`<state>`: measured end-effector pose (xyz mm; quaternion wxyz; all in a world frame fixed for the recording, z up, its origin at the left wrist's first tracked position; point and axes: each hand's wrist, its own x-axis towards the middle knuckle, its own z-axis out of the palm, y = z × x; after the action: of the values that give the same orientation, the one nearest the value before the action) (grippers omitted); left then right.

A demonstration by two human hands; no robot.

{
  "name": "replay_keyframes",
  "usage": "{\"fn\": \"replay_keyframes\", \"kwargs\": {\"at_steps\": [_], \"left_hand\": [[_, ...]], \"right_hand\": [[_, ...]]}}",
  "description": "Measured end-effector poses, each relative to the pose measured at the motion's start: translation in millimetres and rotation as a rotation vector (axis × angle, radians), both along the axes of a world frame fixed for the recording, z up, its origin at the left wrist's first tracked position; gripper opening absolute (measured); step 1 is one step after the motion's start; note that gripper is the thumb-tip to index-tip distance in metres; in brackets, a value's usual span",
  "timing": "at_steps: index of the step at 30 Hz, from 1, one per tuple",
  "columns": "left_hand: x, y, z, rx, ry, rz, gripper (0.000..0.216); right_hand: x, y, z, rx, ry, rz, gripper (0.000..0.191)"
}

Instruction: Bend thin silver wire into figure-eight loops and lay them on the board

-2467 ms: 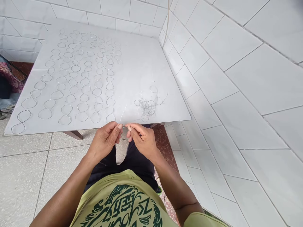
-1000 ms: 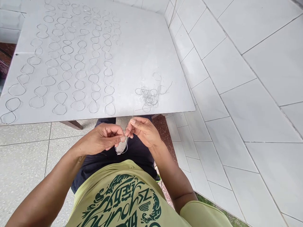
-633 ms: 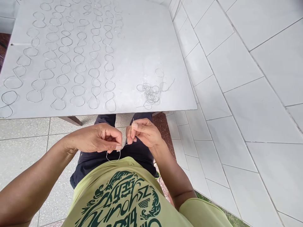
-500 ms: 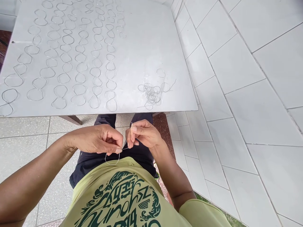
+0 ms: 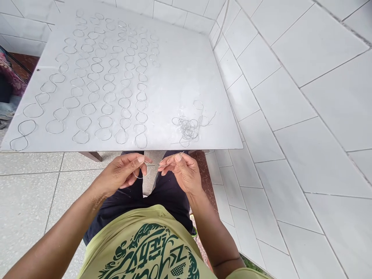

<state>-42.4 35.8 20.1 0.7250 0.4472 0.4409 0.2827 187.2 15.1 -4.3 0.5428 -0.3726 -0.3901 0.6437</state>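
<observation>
A thin, silvery wire [image 5: 152,166] runs between my two hands, just below the front edge of the table. Its left part curves into a loop under the fingers of my left hand [image 5: 123,172], which pinches it between thumb and forefinger. My right hand [image 5: 183,170] grips the other stretch, and the free end sticks up past the thumb. Parts of the wire are hidden behind the fingers. Beyond my hands, on the table, lie several figure-eight wire shapes [image 5: 141,129] in rows. A tangled heap of wire [image 5: 188,130] rests near the front edge, to the right.
The white tabletop [image 5: 180,77] stands in front of me, its front edge just above my hands. A tiled wall [image 5: 279,116] runs close along the right side. Below the table are a table leg [image 5: 91,155], the speckled floor [image 5: 29,193] and my legs.
Both hands have risen toward the table edge, and my left hand has turned with its fingers more extended. The wire between them is straighter. The view has tilted up, showing more of the back wall.
</observation>
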Motion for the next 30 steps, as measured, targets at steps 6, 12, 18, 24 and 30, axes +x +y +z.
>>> {"fn": "replay_keyframes", "kwargs": {"at_steps": [6, 12, 18, 24, 30], "left_hand": [[10.6, -23.2, -4.6, 0.06, 0.012, 0.242, 0.033], [9.4, -19.7, -3.0, 0.024, -0.006, 0.27, 0.031], [3.0, -13.5, -6.2, 0.096, -0.013, 0.16, 0.032], [-1.4, -11.4, -4.0, 0.195, 0.022, 0.136, 0.03], [2.5, -14.3, -1.0, 0.254, 0.079, 0.211, 0.029]], "right_hand": [[-3.4, -1.5, -7.5, -0.04, -0.005, -0.018, 0.041], [-6.3, -4.1, -11.0, -0.092, 0.082, 0.023, 0.045], [-5.4, -7.2, -14.4, -0.074, 0.148, 0.133, 0.047], [-1.6, -7.8, -14.8, -0.074, 0.208, 0.199, 0.044], [-6.2, -13.1, -14.6, -0.093, 0.221, 0.166, 0.047]]}}
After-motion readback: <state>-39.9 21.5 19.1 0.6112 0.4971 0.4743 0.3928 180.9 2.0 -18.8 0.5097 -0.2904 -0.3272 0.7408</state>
